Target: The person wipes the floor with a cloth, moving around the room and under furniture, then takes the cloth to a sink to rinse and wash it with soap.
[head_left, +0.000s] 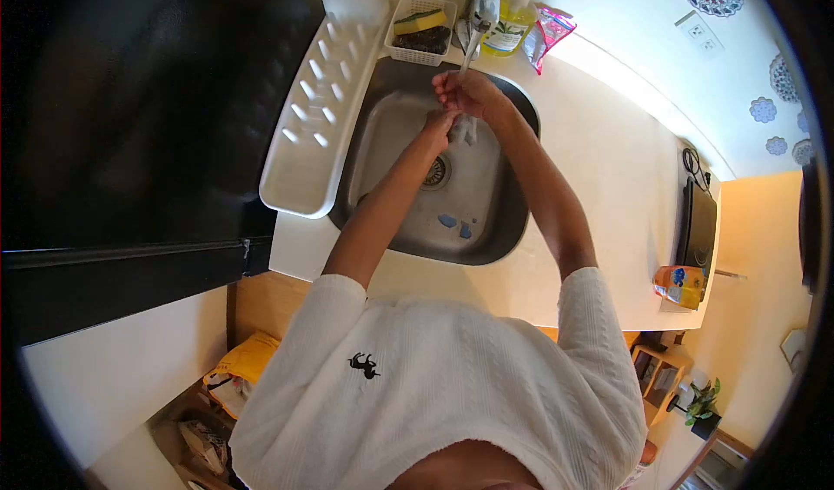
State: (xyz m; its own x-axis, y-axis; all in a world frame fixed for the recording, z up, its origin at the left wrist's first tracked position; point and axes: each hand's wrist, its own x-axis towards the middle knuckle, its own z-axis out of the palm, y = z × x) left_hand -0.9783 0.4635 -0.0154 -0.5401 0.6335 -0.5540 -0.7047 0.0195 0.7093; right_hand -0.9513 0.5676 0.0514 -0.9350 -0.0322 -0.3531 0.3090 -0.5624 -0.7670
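Both bare hands are over the stainless steel sink (400,155), close under the faucet (484,12). My right hand (473,95) is bent inward below the spout, its fingers loosely curled and slightly apart with nothing visible in them. Just below it, my left hand (440,128) touches or nearly touches it. The left fingers are mostly hidden. A whitish patch (467,130), perhaps running water or foam, shows beside the hands. Lower in the basin are the round drain (436,174) and small blue pieces (447,221), too small to name.
A white dish rack (300,173) stands left of the sink. Behind it are a white basket (421,56) with a yellow sponge (419,22), a yellow soap bottle (504,38) and a pink packet (547,36). An orange packet (680,286) lies at the counter's right end.
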